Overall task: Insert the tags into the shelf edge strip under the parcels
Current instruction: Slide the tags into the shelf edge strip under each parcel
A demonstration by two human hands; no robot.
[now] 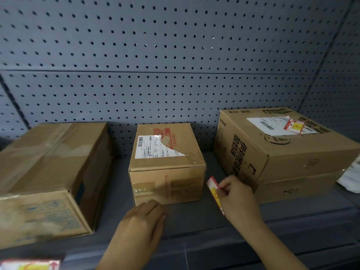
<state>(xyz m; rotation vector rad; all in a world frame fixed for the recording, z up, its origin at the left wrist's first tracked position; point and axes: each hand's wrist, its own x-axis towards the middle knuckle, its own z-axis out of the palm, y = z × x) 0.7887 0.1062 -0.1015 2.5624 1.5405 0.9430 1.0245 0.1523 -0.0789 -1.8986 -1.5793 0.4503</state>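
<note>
Head view, looking down onto a dark grey shelf (194, 219) backed by a pegboard panel (175, 55). In the lower left corner of the frame a second tag (29, 265), red, white and yellow, lies along the front edge. It is cut off by the frame, so I cannot tell whether it is seated in the strip. Above it, filling the left side, stands the large left parcel (48, 172), a worn taped carton with faded blue print on its front face.

Moving right, the left hand (142, 225) reaches in from the bottom centre, back upward. Its fingers are loosely bent and lie together. Their blurred tips are at the foot of the middle parcel (167, 166), and nothing shows in its grip. That small carton carries a torn white shipping label and red print on top.

Just right of it the tag (212, 184) stands on edge, tilted, above the shelf between the middle parcel and the right-hand stack. The right hand (237, 199) pinches it between thumb and curled fingers.

Behind that hand sits the top right parcel (282, 149) with black lettering and a label, stacked on the lower right parcel (296, 190). Something white (350, 178) shows at the right edge. The shelf edge strip (214, 258) runs along the bottom of the frame.
</note>
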